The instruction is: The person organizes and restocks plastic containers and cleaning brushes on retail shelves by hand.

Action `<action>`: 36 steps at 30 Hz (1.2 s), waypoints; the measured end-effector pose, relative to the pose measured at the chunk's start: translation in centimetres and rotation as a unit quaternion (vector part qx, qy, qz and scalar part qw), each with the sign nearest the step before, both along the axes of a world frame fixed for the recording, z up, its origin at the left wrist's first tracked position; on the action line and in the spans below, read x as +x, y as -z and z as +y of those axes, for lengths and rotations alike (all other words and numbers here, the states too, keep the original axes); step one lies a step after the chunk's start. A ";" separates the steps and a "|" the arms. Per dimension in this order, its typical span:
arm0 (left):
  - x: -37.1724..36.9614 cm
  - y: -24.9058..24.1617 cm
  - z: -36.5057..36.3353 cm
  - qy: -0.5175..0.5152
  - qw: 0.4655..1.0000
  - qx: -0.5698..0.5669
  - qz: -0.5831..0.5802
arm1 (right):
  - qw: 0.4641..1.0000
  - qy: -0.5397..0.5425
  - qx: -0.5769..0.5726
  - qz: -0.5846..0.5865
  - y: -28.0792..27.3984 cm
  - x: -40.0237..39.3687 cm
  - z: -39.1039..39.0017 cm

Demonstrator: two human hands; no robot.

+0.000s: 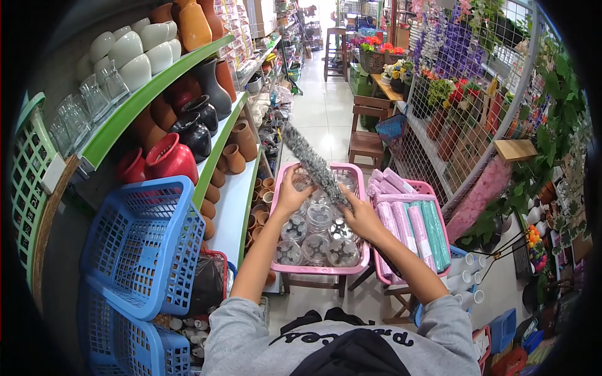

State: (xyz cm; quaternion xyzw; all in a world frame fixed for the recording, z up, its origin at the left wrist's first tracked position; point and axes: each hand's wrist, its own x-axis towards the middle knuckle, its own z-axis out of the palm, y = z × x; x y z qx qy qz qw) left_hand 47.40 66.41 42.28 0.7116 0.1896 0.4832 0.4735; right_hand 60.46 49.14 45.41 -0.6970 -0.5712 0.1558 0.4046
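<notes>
My right hand (362,217) is closed around the lower end of a long duster (313,163) with grey, black-and-white speckled bristles. It slants up and to the left over a pink basket (365,250). Inside the basket lie several round clear plastic containers (320,216), some showing a dark star-like pattern. At the basket's left side, my left hand (292,195) curls its fingers around a clear plastic container (303,182), partly hidden by the hand. The duster passes just to the right of that hand.
Right of the basket stands another pink basket (446,266) with pink and teal wrapped bundles (417,225). Left are green-edged shelves (150,84) of pots and blue baskets (147,244). A wire rack (464,119) with flowers and a wooden chair (367,128) stand ahead, by a tiled aisle.
</notes>
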 end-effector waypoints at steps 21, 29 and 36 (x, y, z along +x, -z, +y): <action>0.5 2.3 1.1 0.015 0.985 0.107 0.133 | 0.989 -0.058 -0.042 -0.128 -1.6 -1.3 -1.1; 0.9 3.1 0.1 0.066 0.997 -0.048 -0.017 | 0.997 0.002 0.072 0.012 -0.3 -0.4 -0.3; 0.1 1.1 -1.8 0.139 0.935 -0.289 -0.152 | 0.994 0.044 0.053 0.083 1.2 1.4 -0.1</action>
